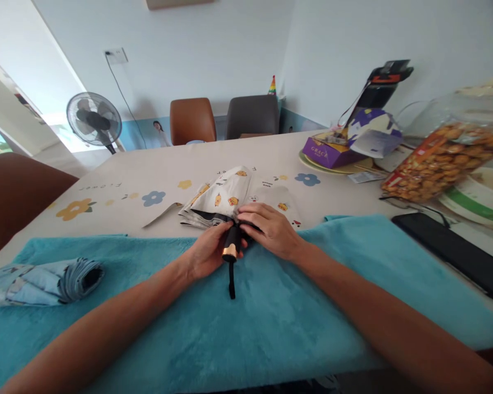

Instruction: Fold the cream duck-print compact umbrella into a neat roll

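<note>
A folding umbrella [225, 198] with a cream canopy and small yellow-orange cartoon prints lies in front of me, its loose folds pointing away. Its black handle [231, 238] has a gold band and a black wrist strap hanging toward me. My left hand [208, 249] is closed around the handle from the left. My right hand [271, 227] rests on the canopy's near right side, fingers bent over the dark folds beside the handle; the fingertips are partly hidden. Under both hands lies a teal plush cloth [230, 334].
A rolled light-blue umbrella [45, 280] lies at left on the cloth. On the right are a black phone-like slab [452, 254], a large jar of snacks [452, 158] and a purple box [326, 152]. Two chairs [193, 121] and a fan [93, 119] stand beyond the table.
</note>
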Motion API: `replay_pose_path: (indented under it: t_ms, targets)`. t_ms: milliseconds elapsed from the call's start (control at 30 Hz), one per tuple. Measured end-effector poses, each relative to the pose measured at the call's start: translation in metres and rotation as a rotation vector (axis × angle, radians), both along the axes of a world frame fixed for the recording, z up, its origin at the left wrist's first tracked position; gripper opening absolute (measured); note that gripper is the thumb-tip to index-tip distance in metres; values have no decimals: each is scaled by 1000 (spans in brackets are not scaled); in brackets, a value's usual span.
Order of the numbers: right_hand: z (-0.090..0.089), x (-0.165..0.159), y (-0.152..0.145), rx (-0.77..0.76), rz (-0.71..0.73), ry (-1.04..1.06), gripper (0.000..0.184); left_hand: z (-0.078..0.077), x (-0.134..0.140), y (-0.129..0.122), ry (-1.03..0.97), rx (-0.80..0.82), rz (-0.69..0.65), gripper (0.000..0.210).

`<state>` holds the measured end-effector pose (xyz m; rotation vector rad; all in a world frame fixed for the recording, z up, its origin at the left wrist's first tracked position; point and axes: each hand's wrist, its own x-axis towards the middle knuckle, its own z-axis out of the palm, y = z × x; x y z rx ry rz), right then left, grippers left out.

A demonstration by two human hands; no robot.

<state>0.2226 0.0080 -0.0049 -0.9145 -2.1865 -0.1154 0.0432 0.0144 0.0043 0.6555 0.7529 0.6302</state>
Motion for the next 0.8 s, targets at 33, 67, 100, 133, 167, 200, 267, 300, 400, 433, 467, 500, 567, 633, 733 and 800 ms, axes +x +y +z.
replay_pose_path:
  t_ms: [33,67,100,133,167,200,267,300,400,433,467,500,567,633,733,800]
  targets:
    - [-1,1,1,13,5,-5,18,-1,0,-1,-5,-5,-8,29]
    - [-1,1,1,23,11,-3,17,-3,1,-1,-10,-4,-18,30]
    - [-2,2,2,30,19,4,17,-3,1,-1,-15,-2,-31,30]
    - [-3,2,2,32,26,13,16,-4,1,-1,-16,1,-41,30]
    - [-4,1,2,29,29,24,16,-4,1,-1,-14,5,-49,30]
    - [-4,1,2,25,25,37,17,-4,1,-2,-10,9,-56,30]
    - [-6,-1,2,16,4,69,16,-4,0,-2,3,23,-66,30]
    - [-8,-3,2,10,-11,89,16,-4,0,-2,15,30,-71,29]
    - [-10,-6,0,-20,-46,140,13,-3,1,-3,50,45,-86,28]
    - [-10,-7,0,-27,-45,142,13,-2,1,-3,55,43,-88,28]
    - [-10,-7,0,-28,-35,136,12,-2,2,-3,58,34,-94,28]
    - [-9,-7,0,-22,-20,124,12,-1,2,-3,60,25,-99,29]
    - [-8,-7,0,0,26,94,13,-1,4,-4,76,24,-99,30]
    - [-6,-6,0,15,77,74,17,-2,5,-5,116,65,-69,32]
    - [-4,-6,0,-7,122,101,25,-4,7,-7,186,128,-34,38]
    - [-4,-5,-1,-56,121,167,28,-4,8,-9,227,134,-30,41]
